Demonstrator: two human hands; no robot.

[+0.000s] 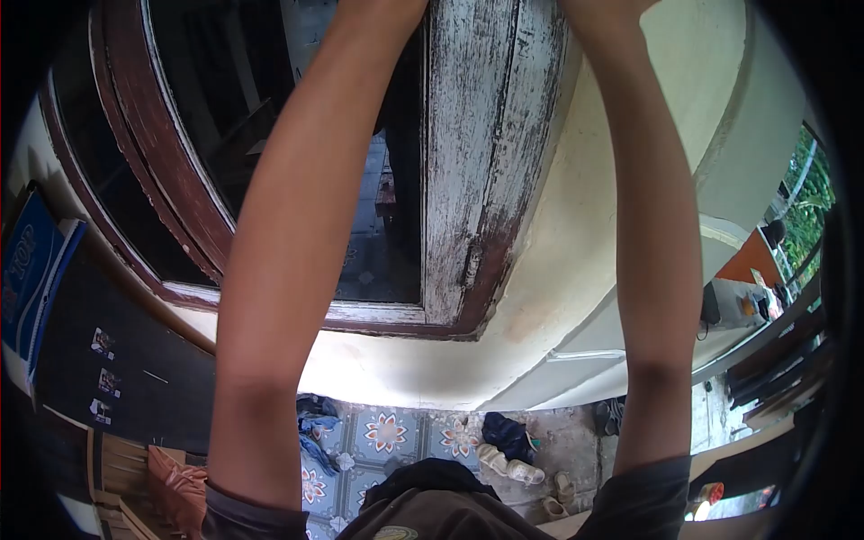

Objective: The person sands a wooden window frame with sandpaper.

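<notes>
Both my arms reach up past a window frame (pixel 490 126) with worn, flaking white paint and brown edges. At the top edge, only the heel of my left hand (pixel 385 7) shows, in front of the dark glass beside the frame's upright. My right hand (pixel 612 13) is cut off by the same edge, to the right of the upright and over the cream wall (pixel 585 207). The fingers of both hands lie outside the picture, so anything they hold or touch is hidden.
Blue cloth (pixel 317 430), a dark blue bundle (pixel 508 436) and pale shoes (pixel 511 466) lie on the patterned tile floor (pixel 387 434) below. At left stand a dark board (pixel 148 382) and a blue packet (pixel 34 279). A cluttered ledge (pixel 742 306) is at right.
</notes>
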